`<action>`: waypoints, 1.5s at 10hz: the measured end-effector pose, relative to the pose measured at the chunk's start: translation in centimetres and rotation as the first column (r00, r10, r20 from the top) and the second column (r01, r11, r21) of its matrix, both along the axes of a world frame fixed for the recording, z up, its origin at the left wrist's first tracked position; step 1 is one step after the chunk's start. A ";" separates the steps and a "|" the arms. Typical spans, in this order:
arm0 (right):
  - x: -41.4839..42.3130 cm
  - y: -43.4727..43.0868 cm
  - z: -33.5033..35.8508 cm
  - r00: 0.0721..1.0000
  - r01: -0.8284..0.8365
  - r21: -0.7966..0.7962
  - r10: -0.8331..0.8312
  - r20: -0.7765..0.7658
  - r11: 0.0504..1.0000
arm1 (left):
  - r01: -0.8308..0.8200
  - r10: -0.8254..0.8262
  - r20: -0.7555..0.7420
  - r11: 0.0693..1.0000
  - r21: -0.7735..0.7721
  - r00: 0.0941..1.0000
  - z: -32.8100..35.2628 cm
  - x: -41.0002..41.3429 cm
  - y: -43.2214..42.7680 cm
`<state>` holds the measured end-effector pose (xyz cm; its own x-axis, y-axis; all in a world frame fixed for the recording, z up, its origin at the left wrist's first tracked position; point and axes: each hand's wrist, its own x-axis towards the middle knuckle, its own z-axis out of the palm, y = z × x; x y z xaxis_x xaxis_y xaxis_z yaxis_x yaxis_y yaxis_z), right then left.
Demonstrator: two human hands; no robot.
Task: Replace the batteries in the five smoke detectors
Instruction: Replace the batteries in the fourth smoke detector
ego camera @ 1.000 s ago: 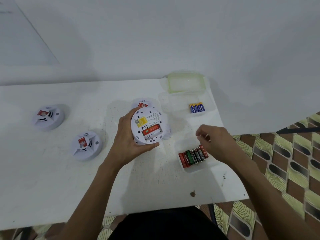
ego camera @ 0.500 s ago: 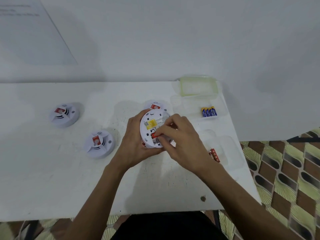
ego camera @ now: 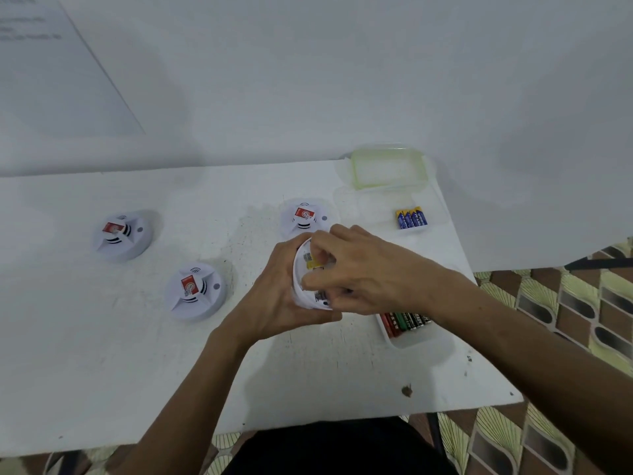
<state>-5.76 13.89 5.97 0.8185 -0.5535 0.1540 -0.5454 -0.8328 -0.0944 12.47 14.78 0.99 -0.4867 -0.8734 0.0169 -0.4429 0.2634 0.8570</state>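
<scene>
Clear tray (ego camera: 416,341) holds mixed batteries (ego camera: 406,322); both hands' fingers (ego camera: 320,250) grip the detector (ego camera: 303,296)

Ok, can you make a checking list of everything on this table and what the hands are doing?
Surface: white table, scuffed, dark speck near front edge.
Job's things: three smoke detectors face up; one held detector; blue batteries; tray of mixed batteries.
Clutter: green lid.
Grips: left hand cradles held detector; right hand fingers work its back.
Cables: nothing seen.
Surroundings: white wall, patterned floor.
</scene>
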 end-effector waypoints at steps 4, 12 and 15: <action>-5.9 2.4 -0.1 0.598 0.195 0.677 -0.633 0.492 0.710 | -0.092 0.089 -0.061 0.994 -0.056 0.994 -1.6 -1.0 -0.8; -12.9 4.1 -7.0 0.544 0.766 0.485 -0.828 -0.138 0.422 | -0.145 0.143 -0.034 0.987 -0.061 0.989 -2.2 -1.4 -0.7; -12.4 -3.1 -3.0 0.530 0.757 0.388 -0.841 0.104 0.525 | -0.178 0.177 -0.026 0.982 -0.068 0.984 -2.2 -0.8 -0.6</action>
<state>-18.13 10.82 2.97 -0.0436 -0.9990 0.0116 -0.8840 0.0332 -0.4663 11.66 14.16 -1.24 -0.3231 -0.9422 0.0890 -0.4711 0.2416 0.8484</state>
